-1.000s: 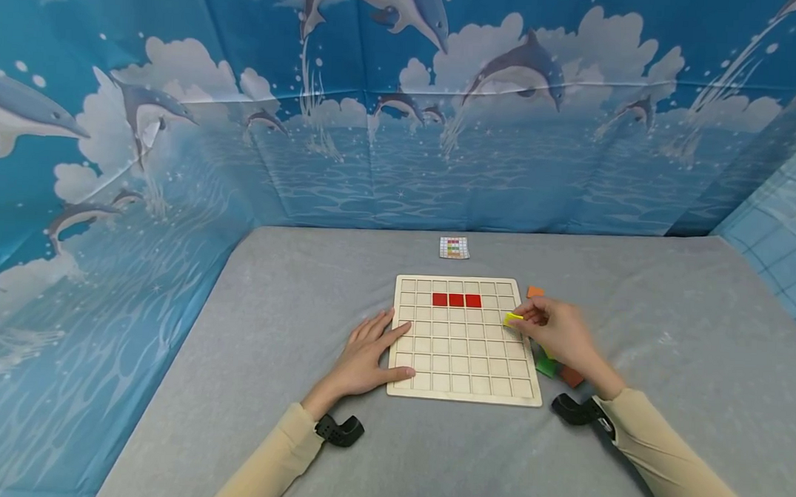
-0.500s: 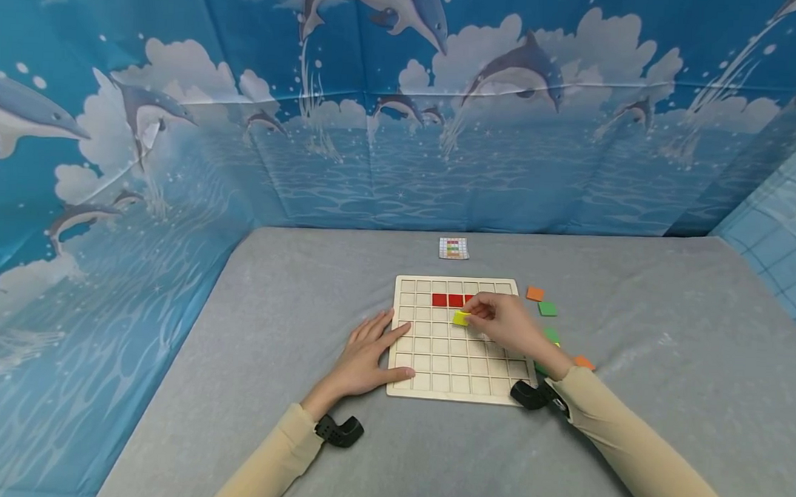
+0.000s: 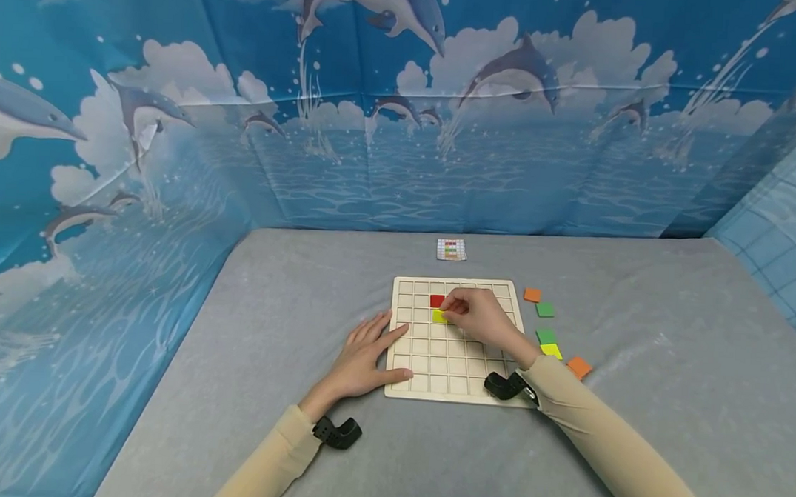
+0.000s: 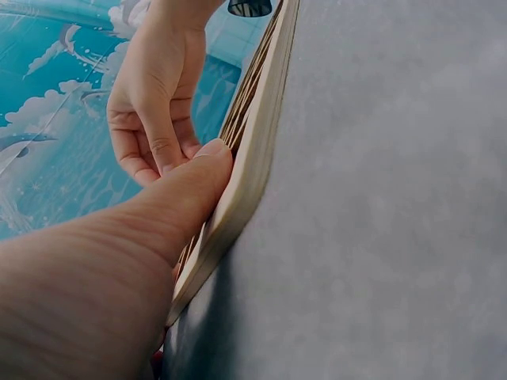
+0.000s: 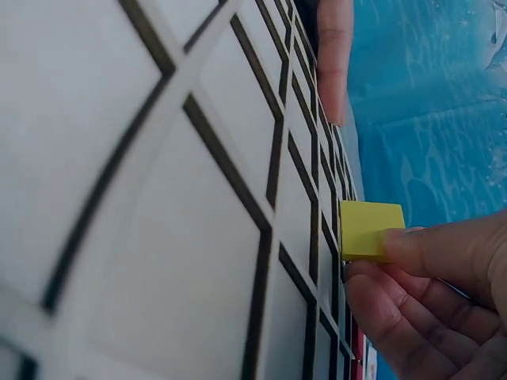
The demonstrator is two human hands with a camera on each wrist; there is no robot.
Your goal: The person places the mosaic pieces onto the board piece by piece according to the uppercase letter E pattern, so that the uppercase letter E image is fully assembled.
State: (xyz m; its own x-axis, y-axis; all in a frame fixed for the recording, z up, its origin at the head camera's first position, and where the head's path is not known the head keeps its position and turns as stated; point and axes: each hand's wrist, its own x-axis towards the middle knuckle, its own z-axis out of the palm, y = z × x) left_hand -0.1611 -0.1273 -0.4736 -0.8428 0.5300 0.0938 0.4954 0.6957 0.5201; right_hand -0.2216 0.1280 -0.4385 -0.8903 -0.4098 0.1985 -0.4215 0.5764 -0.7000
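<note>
A pale wooden grid board [image 3: 426, 365] lies on the grey cloth. Against its left edge rests my left hand [image 3: 364, 360], fingers spread, the thumb and a finger lying over the rim. My right hand [image 3: 482, 317] pinches a yellow square tile [image 3: 439, 316] between thumb and fingers, just below the red tile [image 3: 437, 301] in the upper part of the grid. In the right wrist view the yellow tile [image 5: 368, 229] meets the board at one edge. The rest of the red row is hidden behind the right hand.
Right of the board lie loose tiles: orange [image 3: 532, 294], green [image 3: 545, 310], another green [image 3: 546, 336], yellow [image 3: 551, 351] and orange [image 3: 579, 367]. A small printed grid card [image 3: 451, 250] lies behind the board. A dolphin-print curtain [image 3: 402, 152] stands at the back.
My right hand has carried the yellow tile leftward from the board's right edge to below the red row. The left hand has stayed in place.
</note>
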